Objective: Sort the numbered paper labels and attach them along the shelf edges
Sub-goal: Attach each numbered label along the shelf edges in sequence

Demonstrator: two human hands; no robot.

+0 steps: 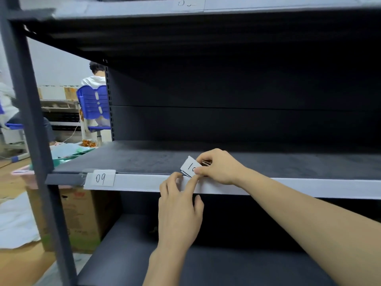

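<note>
Two bare arms come in from the bottom of the view. The left hand (179,211) and the right hand (220,167) wear no gloves, no rings and no watch. No sleeves show on either forearm. The fingernails are short and plain, with no paint.

A label (102,178) on the shelf edge (140,182) reads "09".

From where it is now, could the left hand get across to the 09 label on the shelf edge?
Probably yes. The left hand rests against the same white shelf edge as the 09 label, and the strip between them is bare. Its fingertips are busy at the label that the right hand pinches.
</note>
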